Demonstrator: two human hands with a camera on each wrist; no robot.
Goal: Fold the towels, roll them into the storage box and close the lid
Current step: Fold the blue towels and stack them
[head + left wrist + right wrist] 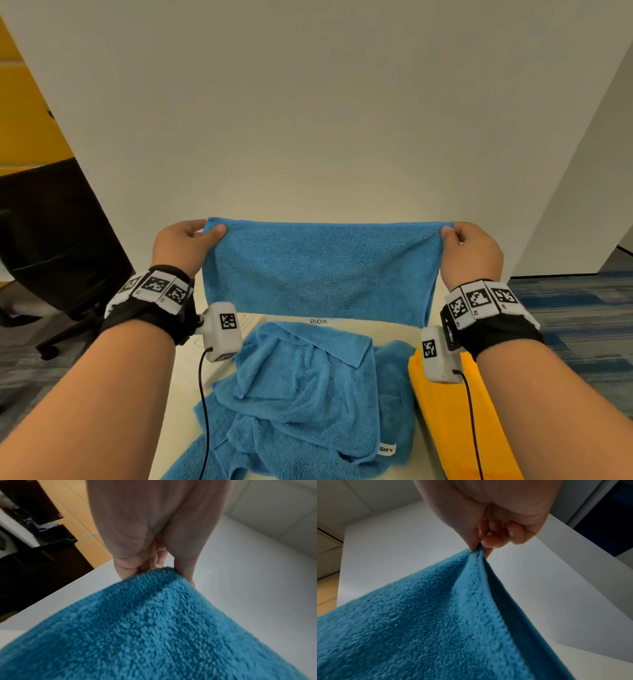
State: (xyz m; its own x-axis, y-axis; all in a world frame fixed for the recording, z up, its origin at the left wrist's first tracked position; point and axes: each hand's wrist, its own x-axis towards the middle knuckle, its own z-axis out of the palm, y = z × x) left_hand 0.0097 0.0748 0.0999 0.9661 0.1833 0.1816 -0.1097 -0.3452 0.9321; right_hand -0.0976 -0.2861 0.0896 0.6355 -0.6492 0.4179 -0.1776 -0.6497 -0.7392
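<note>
Your left hand (181, 245) and right hand (471, 250) each have fingers pinched on a top corner of the blue towel (318, 270), which hangs stretched above the bench (191, 370), over crumpled towels (301, 394).

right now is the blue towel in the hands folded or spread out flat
Folded once, it seems: the right wrist view shows two layers of the blue towel meeting at the pinch. The left hand and right hand hold it taut in the air.
</note>
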